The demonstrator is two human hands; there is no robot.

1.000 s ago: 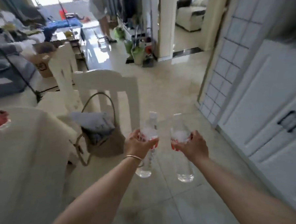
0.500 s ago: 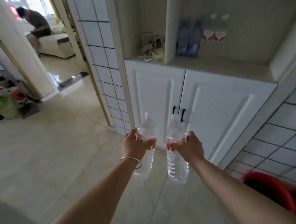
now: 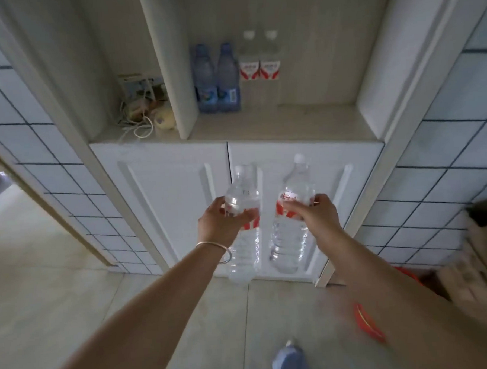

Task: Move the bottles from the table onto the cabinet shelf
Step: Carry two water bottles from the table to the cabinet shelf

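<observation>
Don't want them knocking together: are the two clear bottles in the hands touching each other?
Apart. The head view shows a strip of white cabinet door between the left hand's bottle and the right hand's bottle along their whole length.

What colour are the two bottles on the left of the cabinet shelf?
Blue bottles, clearest in the head view.

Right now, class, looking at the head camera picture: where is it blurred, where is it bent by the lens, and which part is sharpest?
Head view: the red object on the floor at lower right is smeared; the cabinet edges and tile lines lean and bow, a wide-angle effect; sharpest are the left hand and right hand with their clear bottles; the shelved bottles look soft.
</observation>
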